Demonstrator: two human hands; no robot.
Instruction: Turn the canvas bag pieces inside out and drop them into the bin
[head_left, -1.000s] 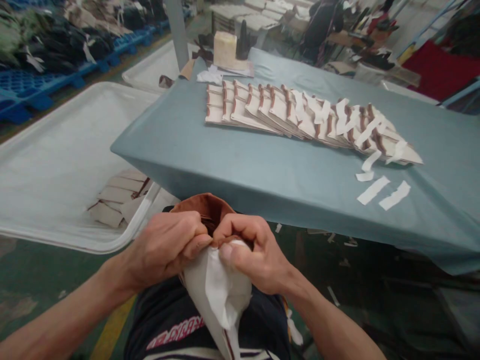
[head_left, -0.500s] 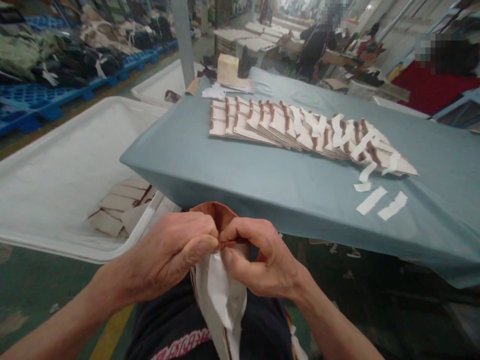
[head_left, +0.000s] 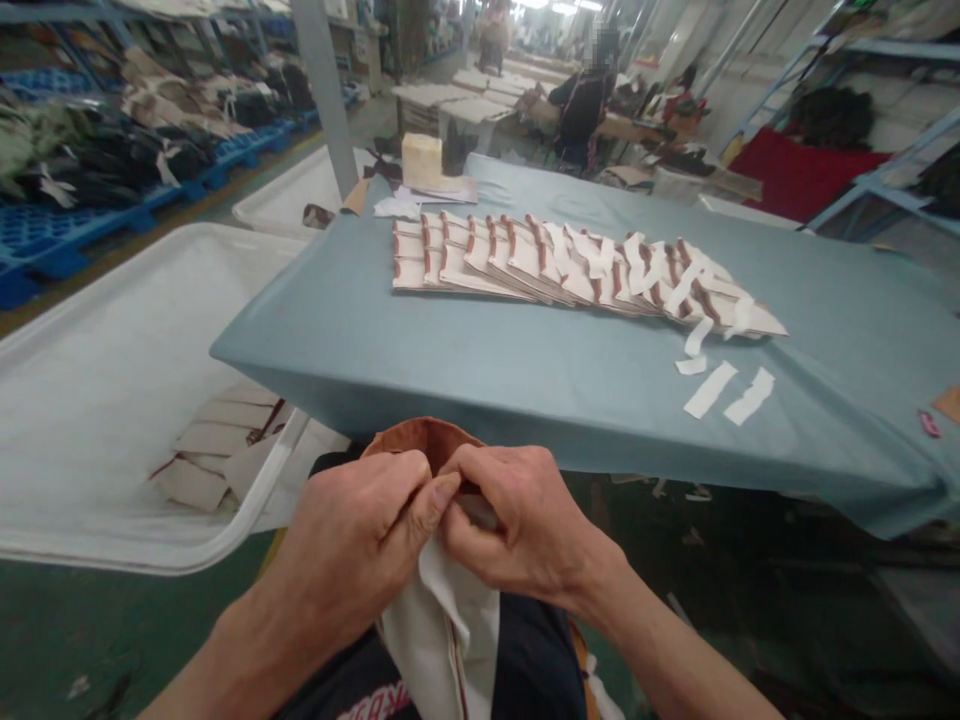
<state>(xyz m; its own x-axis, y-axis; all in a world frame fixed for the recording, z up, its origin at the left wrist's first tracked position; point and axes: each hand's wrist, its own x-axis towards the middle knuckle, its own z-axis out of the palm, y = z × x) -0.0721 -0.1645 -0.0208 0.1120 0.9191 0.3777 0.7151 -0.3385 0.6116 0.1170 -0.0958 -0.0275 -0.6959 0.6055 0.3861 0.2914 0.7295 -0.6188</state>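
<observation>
1. The step in hand seems to be fine finger work at the upper edge of a pale cloth piece (head_left: 420, 625), where it meets a brown cloth part (head_left: 411, 436). This is a judgement, because the fingers cover the exact place.
2. The left hand (head_left: 349, 535) has its thumb and bent forefinger closed narrowly on this edge. The right hand (head_left: 529, 520) also pinches there, with its fingers curled in. The two hands meet at the fingertips; whether something small is between them, one cannot tell.
3. The cloth piece hangs down from the hands, in front of the person's dark clothing (head_left: 529, 650), at the near side of the blue-covered table (head_left: 337, 350).
4. On the table, a row of overlapping pale pieces (head_left: 480, 258) with brown edges lies beyond the hands. White strips (head_left: 711, 390) lie on its right part and nearer, on the cover.
5. To the left stands a white bin (head_left: 259, 500), with folded pale pieces (head_left: 217, 435) inside.
6. The next move calls for a small, controlled action: one hand should keep the edge steady while the other works or shifts its pinch. The soft cloth may fold or slip if both hands loosen together.
</observation>
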